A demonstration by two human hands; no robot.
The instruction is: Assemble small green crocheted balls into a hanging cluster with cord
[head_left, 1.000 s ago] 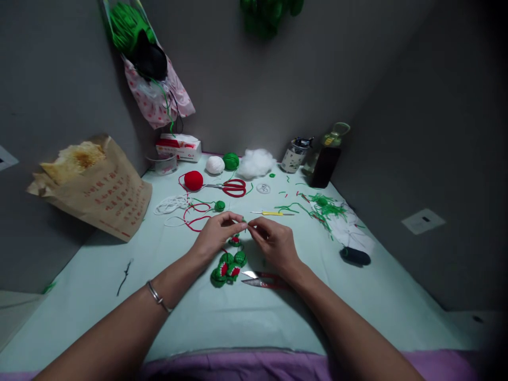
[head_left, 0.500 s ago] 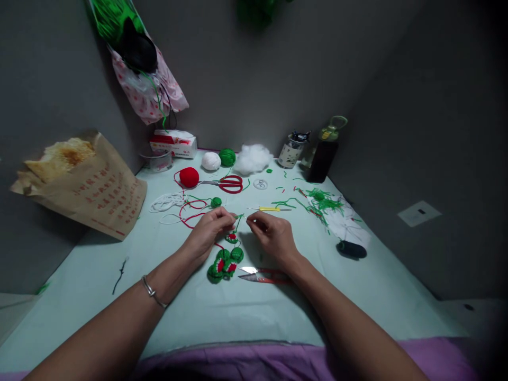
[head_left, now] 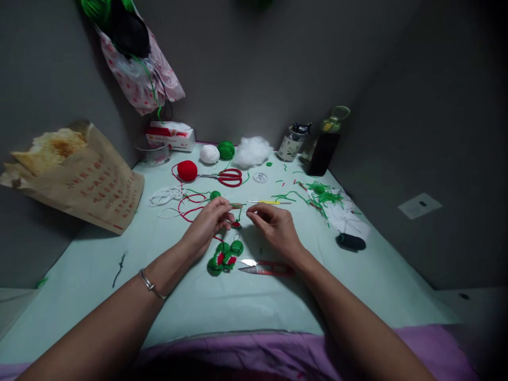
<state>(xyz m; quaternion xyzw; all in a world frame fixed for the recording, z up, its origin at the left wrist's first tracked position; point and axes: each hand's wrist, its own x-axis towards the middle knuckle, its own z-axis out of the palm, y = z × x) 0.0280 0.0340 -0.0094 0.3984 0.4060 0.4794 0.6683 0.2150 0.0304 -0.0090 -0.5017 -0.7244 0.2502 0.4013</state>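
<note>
My left hand [head_left: 214, 217], a silver bangle on its wrist, pinches the end of a strand of green yarn [head_left: 237, 206]. A small green and red crocheted piece [head_left: 236, 225] hangs from that yarn below the fingertips. Just across a narrow gap, my right hand [head_left: 273, 222] is closed in a pinch on a thin, pale, needle-like thing [head_left: 243, 211]; only its tip shows. Below the hands lie several green crocheted balls [head_left: 222, 257], some with red and white openings. Orange-handled thread snips [head_left: 265, 268] rest beside them, blades pointing left.
Behind my hands lie a yellow crochet hook [head_left: 270, 202], red-handled scissors [head_left: 230, 178], a red yarn ball [head_left: 187, 170] and white stuffing [head_left: 253, 152]. A paper bag with flatbread [head_left: 107, 182] stands left. At right are green yarn scraps [head_left: 327, 196] and a dark bottle [head_left: 323, 151].
Both hands have risen slightly in the picture, and the left hand's lower fingers have loosened a little. The hanging crocheted piece has shifted up and slightly right. The camera view has tilted slightly.
</note>
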